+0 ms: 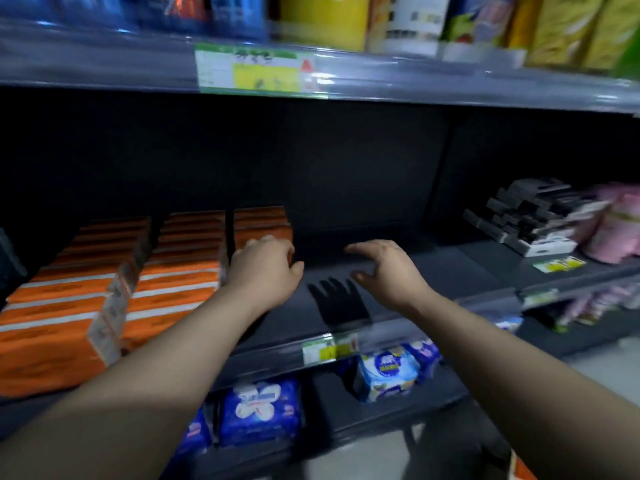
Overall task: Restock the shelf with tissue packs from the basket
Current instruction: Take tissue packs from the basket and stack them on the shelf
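Fingers of L hand [265, 268] touch orange packs [261, 225] — R hand [388, 268] spread over shelf [443, 271].

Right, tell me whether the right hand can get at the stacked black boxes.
Probably yes: the right hand hovers open, and only bare shelf lies between it and the black boxes.

Two hands [266, 271]; perhaps three orange rows [180, 271].
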Action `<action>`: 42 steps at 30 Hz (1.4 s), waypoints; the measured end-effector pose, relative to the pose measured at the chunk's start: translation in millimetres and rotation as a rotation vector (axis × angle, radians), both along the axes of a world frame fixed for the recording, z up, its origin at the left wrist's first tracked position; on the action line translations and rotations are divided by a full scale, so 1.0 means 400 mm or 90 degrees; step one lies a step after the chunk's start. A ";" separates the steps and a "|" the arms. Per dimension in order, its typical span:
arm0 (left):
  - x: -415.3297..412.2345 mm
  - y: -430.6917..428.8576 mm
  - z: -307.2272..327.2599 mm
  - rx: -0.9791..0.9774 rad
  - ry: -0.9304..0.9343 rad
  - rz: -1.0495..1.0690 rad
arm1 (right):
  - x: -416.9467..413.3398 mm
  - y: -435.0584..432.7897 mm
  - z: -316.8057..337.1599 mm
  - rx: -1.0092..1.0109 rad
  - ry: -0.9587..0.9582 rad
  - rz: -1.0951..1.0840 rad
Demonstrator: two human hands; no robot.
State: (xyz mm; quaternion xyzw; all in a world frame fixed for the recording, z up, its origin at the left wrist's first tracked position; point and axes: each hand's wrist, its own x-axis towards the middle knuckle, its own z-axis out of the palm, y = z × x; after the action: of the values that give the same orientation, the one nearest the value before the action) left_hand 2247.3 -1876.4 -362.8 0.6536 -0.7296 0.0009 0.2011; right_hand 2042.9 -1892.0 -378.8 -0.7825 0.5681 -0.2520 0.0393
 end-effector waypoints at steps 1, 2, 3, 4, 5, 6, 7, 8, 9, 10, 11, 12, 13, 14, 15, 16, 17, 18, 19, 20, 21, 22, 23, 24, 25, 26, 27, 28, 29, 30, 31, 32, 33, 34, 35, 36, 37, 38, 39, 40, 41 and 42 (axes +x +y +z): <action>-0.036 0.016 -0.004 0.008 0.007 -0.016 | -0.041 0.029 -0.003 0.001 -0.001 -0.016; -0.073 0.029 -0.011 0.016 0.014 -0.033 | -0.082 0.059 -0.005 -0.003 -0.003 -0.034; -0.111 0.042 -0.019 0.021 0.020 -0.052 | -0.126 0.090 -0.007 -0.003 -0.007 -0.056; -0.151 0.054 -0.028 0.025 0.024 -0.070 | -0.172 0.123 -0.008 0.002 -0.011 -0.081; -0.191 0.066 -0.038 0.031 0.028 -0.089 | -0.218 0.156 -0.011 0.013 -0.013 -0.103; -0.233 0.077 -0.048 0.037 0.031 -0.110 | -0.267 0.190 -0.016 0.028 -0.009 -0.124; -0.276 0.090 -0.058 0.045 0.032 -0.131 | -0.316 0.225 -0.023 0.045 -0.006 -0.146; -0.320 0.102 -0.068 0.050 0.033 -0.152 | -0.366 0.260 -0.032 0.060 -0.004 -0.169; -0.364 0.115 -0.078 0.055 0.031 -0.174 | -0.415 0.297 -0.041 0.072 -0.007 -0.195; -0.410 0.129 -0.087 0.059 0.028 -0.196 | -0.463 0.335 -0.052 0.081 -0.009 -0.222; -0.456 0.143 -0.097 0.064 0.023 -0.216 | -0.510 0.370 -0.062 0.090 -0.009 -0.248; -0.502 0.156 -0.109 0.071 0.015 -0.236 | -0.555 0.404 -0.074 0.105 -0.008 -0.272; -0.548 0.169 -0.122 0.079 0.007 -0.256 | -0.598 0.435 -0.087 0.125 -0.008 -0.295; -0.594 0.182 -0.137 0.086 0.002 -0.279 | -0.639 0.463 -0.099 0.149 -0.011 -0.317; -0.638 0.196 -0.153 0.094 0.000 -0.302 | -0.678 0.490 -0.113 0.173 -0.016 -0.340; -0.678 0.209 -0.170 0.104 -0.007 -0.321 | -0.712 0.513 -0.127 0.199 -0.018 -0.360; -0.716 0.223 -0.186 0.116 -0.017 -0.335 | -0.745 0.534 -0.144 0.222 -0.016 -0.374; -0.753 0.236 -0.204 0.130 -0.031 -0.347 | -0.776 0.553 -0.163 0.241 -0.007 -0.384; -0.788 0.248 -0.224 0.142 -0.042 -0.361 | -0.805 0.573 -0.181 0.256 0.008 -0.393; -0.821 0.259 -0.245 0.153 -0.048 -0.378 | -0.831 0.591 -0.198 0.270 0.025 -0.403; -0.853 0.269 -0.269 0.170 -0.054 -0.395 | -0.855 0.609 -0.212 0.282 0.038 -0.413; -0.885 0.278 -0.291 0.188 -0.063 -0.411 | -0.877 0.627 -0.225 0.294 0.043 -0.423; -0.916 0.287 -0.314 0.205 -0.075 -0.425 | -0.898 0.643 -0.238 0.308 0.042 -0.432; -0.946 0.294 -0.337 0.218 -0.088 -0.436 | -0.917 0.659 -0.250 0.322 0.038 -0.436; -0.973 0.302 -0.359 0.233 -0.101 -0.447 | -0.935 0.674 -0.264 0.335 0.034 -0.440; -0.999 0.309 -0.382 0.255 -0.114 -0.461 | -0.951 0.689 -0.278 0.349 0.026 -0.446; -1.025 0.318 -0.405 0.281 -0.124 -0.479 | -0.966 0.703 -0.290 0.361 0.018 -0.453; -1.049 0.323 -0.432 0.312 -0.133 -0.502 | -0.981 0.714 -0.304 0.374 0.013 -0.462; -1.072 0.329 -0.459 0.344 -0.145 -0.526 | -0.995 0.724 -0.315 0.391 0.015 -0.466; -1.093 0.335 -0.486 0.372 -0.163 -0.547 | -1.007 0.731 -0.322 0.413 0.021 -0.469; -1.112 0.340 -0.510 0.396 -0.190 -0.560 | -1.019 0.735 -0.327 0.434 0.025 -0.473; -1.128 0.345 -0.534 0.416 -0.220 -0.566 | -1.029 0.737 -0.331 0.451 0.020 -0.476; -1.140 0.351 -0.554 0.433 -0.247 -0.570 | -1.037 0.738 -0.335 0.465 0.012 -0.479; -1.150 0.355 -0.572 0.449 -0.265 -0.574 | -1.043 0.739 -0.339 0.473 0.007 -0.480; -1.156 0.358 -0.588 0.463 -0.277 -0.576 | -1.046 0.739 -0.341 0.479 0.006 -0.480; -1.159 0.359 -0.603 0.476 -0.287 -0.579 | -1.048 0.739 -0.345 0.484 0.008 -0.478; -1.160 0.360 -0.615 0.481 -0.298 -0.582 | -1.049 0.740 -0.349 0.491 0.007 -0.479; -1.158 0.360 -0.625 0.478 -0.312 -0.584 | -1.049 0.740 -0.354 0.498 0.004 -0.480; -1.153 0.360 -0.632 0.465 -0.334 -0.582 | -1.048 0.741 -0.359 0.506 0.003 -0.481; -1.146 0.360 -0.636 0.450 -0.363 -0.577 | -1.047 0.743 -0.365 0.514 0.004 -0.482; -1.138 0.359 -0.639 0.441 -0.389 -0.569 | -1.047 0.746 -0.373 0.524 0.002 -0.486; -1.130 0.358 -0.641 0.443 -0.398 -0.560 | -1.047 0.750 -0.381 0.537 -0.009 -0.494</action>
State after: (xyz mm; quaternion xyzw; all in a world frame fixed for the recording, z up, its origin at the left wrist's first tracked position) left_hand 1795.3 -1733.0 -619.1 0.2895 -0.9113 -0.1279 -0.2634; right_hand 1624.1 -1592.2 -531.3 -0.4319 0.8648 -0.0047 0.2563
